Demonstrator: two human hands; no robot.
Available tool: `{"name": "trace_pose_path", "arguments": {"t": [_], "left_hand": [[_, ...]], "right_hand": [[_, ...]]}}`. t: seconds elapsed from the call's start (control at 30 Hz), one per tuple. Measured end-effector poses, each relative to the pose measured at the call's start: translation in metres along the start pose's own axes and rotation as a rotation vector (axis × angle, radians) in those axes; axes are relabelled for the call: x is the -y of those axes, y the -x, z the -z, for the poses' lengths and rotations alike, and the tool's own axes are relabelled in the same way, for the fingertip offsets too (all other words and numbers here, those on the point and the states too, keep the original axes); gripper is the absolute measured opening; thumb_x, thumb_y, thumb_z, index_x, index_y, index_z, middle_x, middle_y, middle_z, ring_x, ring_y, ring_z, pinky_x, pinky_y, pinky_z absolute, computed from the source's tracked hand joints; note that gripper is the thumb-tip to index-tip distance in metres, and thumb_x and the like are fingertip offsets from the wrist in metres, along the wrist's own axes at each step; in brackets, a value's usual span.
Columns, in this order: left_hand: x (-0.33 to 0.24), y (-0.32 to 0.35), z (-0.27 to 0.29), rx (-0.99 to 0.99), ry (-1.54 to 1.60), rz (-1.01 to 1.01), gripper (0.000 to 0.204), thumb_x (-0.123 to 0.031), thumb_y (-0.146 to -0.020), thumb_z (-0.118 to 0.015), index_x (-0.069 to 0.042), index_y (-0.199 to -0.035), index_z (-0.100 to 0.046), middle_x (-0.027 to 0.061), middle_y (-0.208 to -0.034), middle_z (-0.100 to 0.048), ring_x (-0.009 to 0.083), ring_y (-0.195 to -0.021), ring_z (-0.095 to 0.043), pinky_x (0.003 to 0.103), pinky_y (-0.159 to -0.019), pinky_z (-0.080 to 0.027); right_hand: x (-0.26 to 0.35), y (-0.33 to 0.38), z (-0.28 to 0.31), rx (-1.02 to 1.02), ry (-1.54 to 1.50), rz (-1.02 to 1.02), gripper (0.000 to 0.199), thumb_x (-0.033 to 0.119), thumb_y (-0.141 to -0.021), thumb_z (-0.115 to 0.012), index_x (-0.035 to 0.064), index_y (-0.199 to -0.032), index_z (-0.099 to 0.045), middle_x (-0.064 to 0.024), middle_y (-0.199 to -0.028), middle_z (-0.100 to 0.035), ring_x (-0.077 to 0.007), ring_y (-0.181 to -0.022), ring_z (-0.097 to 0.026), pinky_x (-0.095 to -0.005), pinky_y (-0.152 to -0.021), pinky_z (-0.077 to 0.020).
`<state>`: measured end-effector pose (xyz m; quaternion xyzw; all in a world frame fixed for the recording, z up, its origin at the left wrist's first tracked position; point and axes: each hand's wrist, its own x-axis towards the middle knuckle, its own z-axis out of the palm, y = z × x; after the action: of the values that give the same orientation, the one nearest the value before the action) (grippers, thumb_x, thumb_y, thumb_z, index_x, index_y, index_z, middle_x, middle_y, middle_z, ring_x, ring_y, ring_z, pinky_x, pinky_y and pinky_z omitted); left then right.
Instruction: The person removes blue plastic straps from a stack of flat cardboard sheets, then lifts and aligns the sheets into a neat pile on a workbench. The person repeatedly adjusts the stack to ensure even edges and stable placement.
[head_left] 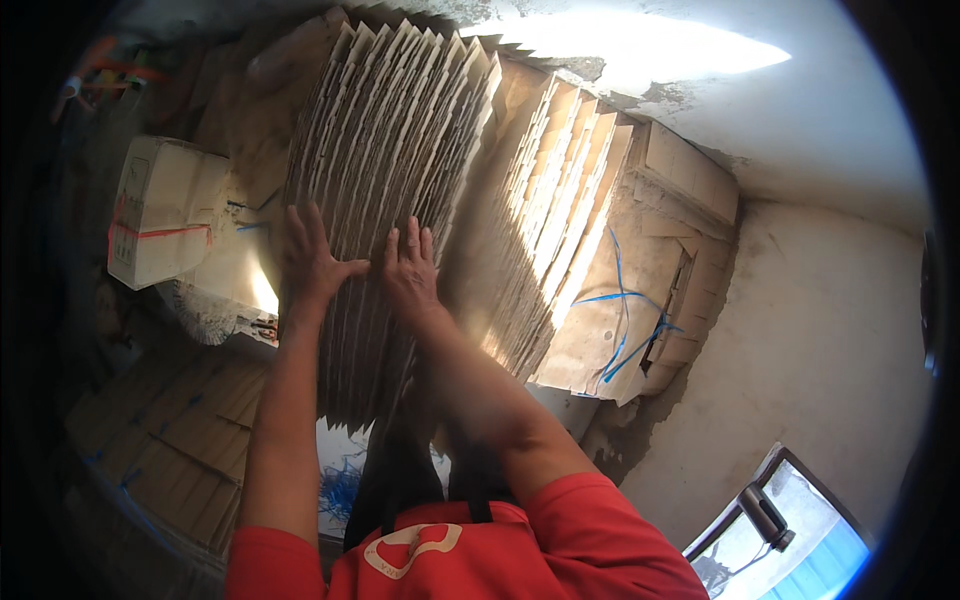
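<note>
In front of me a thick row of cardboard pieces [385, 130] stands packed on edge, with jagged, stepped ends at the far and near sides. My left hand [315, 262] rests on the left side of this row, fingers stretched forward and thumb spread to the right. Against the middle of the same row lies my right hand [411, 275], its fingers extended and nothing gripped in it. Both hands touch the cardboard edges from above. Part of the row's near end is hidden by my right forearm.
A second cardboard row [555, 190] leans to the right, partly sunlit. Beyond it are flat cardboard [590, 340] and loose blue strapping [622, 296]. A white box with a red strap [170, 215] stands left. Tied cardboard bundles [190, 430] lie lower left; a wall [800, 300] bounds the right.
</note>
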<state>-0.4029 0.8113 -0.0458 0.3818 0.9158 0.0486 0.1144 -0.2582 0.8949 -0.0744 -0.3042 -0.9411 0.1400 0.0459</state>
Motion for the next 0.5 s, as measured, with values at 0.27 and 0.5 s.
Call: {"name": "trace_pose_path", "arguments": {"t": [0.27, 0.5], "left_hand": [[0.016, 0.004, -0.014, -0.106, -0.016, -0.038, 0.136, -0.074, -0.048, -0.073, -0.013, -0.152, -0.010, 0.0252, -0.152, -0.014, 0.0501, -0.137, -0.019, 0.063, -0.105, -0.029], [0.015, 0.003, -0.014, -0.067, -0.008, -0.012, 0.136, -0.075, -0.047, -0.072, -0.015, -0.152, -0.008, 0.0255, -0.152, -0.014, 0.0504, -0.137, -0.018, 0.064, -0.105, -0.028]], "right_hand": [[-0.043, 0.045, 0.040, -0.072, -0.413, -0.292, 0.063, 0.014, -0.084, -0.062, 0.0045, -0.142, -0.037, -0.0230, -0.141, -0.041, -0.0386, -0.138, -0.030, -0.0521, -0.114, -0.0217], [-0.054, 0.044, 0.070, 0.141, -0.312, -0.653, 0.069, 0.022, -0.084, -0.066, -0.0014, -0.140, -0.034, -0.0238, -0.142, -0.040, -0.0384, -0.124, -0.045, -0.0470, -0.100, -0.0404]]}}
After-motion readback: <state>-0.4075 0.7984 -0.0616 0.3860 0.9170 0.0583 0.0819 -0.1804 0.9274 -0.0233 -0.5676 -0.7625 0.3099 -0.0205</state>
